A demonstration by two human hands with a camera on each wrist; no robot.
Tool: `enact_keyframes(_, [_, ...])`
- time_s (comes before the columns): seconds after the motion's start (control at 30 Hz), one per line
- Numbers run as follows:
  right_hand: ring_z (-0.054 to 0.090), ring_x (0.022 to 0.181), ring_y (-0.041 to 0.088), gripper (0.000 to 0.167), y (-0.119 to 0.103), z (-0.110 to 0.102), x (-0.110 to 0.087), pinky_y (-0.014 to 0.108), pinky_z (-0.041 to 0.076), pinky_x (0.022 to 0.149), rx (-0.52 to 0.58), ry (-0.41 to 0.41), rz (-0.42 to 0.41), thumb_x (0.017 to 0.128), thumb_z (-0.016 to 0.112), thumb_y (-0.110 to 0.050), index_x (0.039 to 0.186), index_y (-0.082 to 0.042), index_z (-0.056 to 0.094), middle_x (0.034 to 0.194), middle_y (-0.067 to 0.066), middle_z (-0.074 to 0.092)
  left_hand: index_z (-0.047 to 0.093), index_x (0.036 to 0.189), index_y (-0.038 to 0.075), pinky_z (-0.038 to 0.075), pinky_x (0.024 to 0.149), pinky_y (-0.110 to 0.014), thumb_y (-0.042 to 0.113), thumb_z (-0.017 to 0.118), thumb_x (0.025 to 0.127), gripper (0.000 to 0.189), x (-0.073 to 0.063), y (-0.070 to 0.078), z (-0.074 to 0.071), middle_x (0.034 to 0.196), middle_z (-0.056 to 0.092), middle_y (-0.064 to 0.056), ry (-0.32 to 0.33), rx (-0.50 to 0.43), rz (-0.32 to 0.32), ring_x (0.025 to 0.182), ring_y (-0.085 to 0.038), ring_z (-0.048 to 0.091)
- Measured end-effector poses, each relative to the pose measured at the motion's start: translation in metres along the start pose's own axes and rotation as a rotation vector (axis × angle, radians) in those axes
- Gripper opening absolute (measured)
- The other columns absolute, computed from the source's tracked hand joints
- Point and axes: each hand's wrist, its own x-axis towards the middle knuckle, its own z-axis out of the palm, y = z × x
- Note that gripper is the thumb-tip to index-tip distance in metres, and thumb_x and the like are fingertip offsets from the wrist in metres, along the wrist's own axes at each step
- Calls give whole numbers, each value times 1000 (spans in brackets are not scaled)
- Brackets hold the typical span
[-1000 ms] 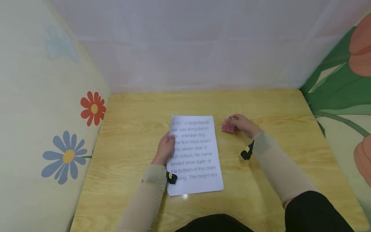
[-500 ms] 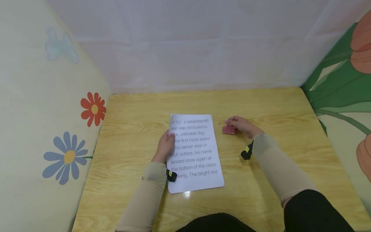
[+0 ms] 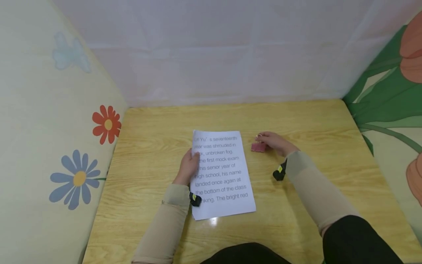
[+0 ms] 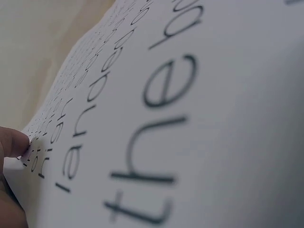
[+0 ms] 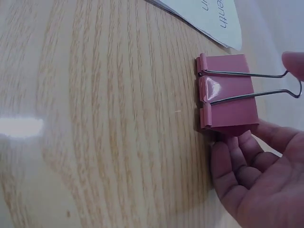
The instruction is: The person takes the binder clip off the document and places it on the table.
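Observation:
Printed paper sheets [image 3: 221, 172] lie near the middle of the table, black text facing up. My left hand [image 3: 188, 167] grips their left edge, thumb on top and the other fingers hidden beneath; in the left wrist view the paper [image 4: 228, 118] bows upward close to the camera. To the right of the sheets, my right hand [image 3: 275, 142] holds a pink binder clip [image 3: 258, 147] by its wire handles. The right wrist view shows the binder clip [image 5: 230, 90] with its mouth towards the table, thumb at the upper wire loop and curled fingers below.
The wooden table [image 3: 151, 139] meets a white cloth backdrop [image 3: 211, 55] at its far edge. Flower-printed panels stand at the left [image 3: 26, 128] and right. A small black wrist camera [image 3: 279, 173] sits at the right wrist.
The right hand and binder clip have lowered slightly and shifted a little left. The left hand keeps its grip on the paper, and the head view has tilted slightly.

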Motion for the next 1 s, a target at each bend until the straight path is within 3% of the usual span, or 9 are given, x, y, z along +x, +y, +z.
enact_keyframes(0.13, [39, 142, 41, 62, -3, -1, 0, 50, 29, 119, -28, -20, 14, 108, 50, -26, 156, 10, 31, 158, 29, 36, 45, 151, 13, 54, 80, -41, 35, 39, 111, 45, 2, 0, 0, 104, 66, -11, 3, -13, -1, 85, -26, 66])
enact_keyframes(0.3, [34, 145, 42, 64, -4, -3, 1, 54, 25, 120, -74, -47, 22, 107, 52, -27, 156, 9, 33, 161, 29, 32, 43, 148, 13, 51, 83, -41, 30, 40, 111, 42, 3, -1, 0, 107, 64, -12, 30, -10, 2, 88, -25, 64])
enact_keyframes(0.57, [31, 146, 45, 63, -11, -3, -1, 57, 21, 120, -132, -54, 25, 107, 50, -28, 156, 8, 33, 160, 30, 31, 44, 146, 8, 52, 84, -41, 26, 46, 109, 41, 0, 5, 0, 116, 60, -14, 83, 44, -6, 94, -27, 62])
enact_keyframes(0.8, [30, 146, 47, 62, -14, -7, -4, 59, 20, 121, -147, -47, 23, 107, 49, -27, 155, 9, 33, 160, 31, 31, 50, 140, 0, 52, 80, -39, 15, 48, 106, 37, 2, 5, 0, 111, 59, -16, 124, 99, 59, 91, -26, 59])
enact_keyframes(1.0, [33, 145, 46, 62, -15, -5, -3, 57, 22, 120, -161, -51, 35, 107, 50, -28, 155, 7, 34, 159, 30, 33, 51, 140, -1, 52, 85, -41, 10, 47, 104, 38, 5, 4, -1, 112, 60, -17, 145, 124, 40, 95, -28, 60])
